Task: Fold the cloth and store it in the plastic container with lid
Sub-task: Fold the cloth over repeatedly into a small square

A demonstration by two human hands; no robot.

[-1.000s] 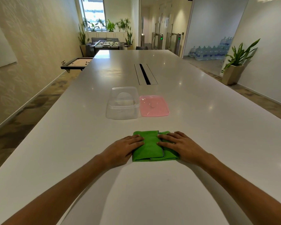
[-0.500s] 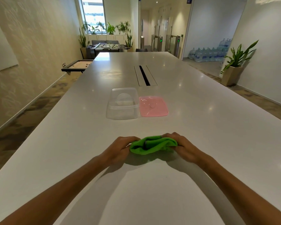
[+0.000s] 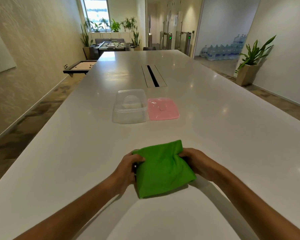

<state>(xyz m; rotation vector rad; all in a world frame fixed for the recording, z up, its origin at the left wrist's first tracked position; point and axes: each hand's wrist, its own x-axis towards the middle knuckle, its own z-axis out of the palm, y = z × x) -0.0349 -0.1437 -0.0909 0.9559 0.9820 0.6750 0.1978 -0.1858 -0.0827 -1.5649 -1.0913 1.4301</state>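
Note:
A folded green cloth (image 3: 163, 168) is held just above the white table (image 3: 232, 135), tilted so its flat face is toward me. My left hand (image 3: 128, 168) grips its left edge and my right hand (image 3: 196, 161) grips its right edge. Farther back stands a clear plastic container (image 3: 130, 107), open on top and empty. Its pink lid (image 3: 163, 109) lies flat on the table, touching the container's right side.
A cable slot (image 3: 152, 76) runs along the table's middle behind the container. The table's left edge drops to the floor. A potted plant (image 3: 249, 64) stands by the right wall, and a foosball table (image 3: 111, 45) is at the far end.
The cloth lay flat under both palms, was then gathered up between the hands, and now is lifted and turned with its face toward me.

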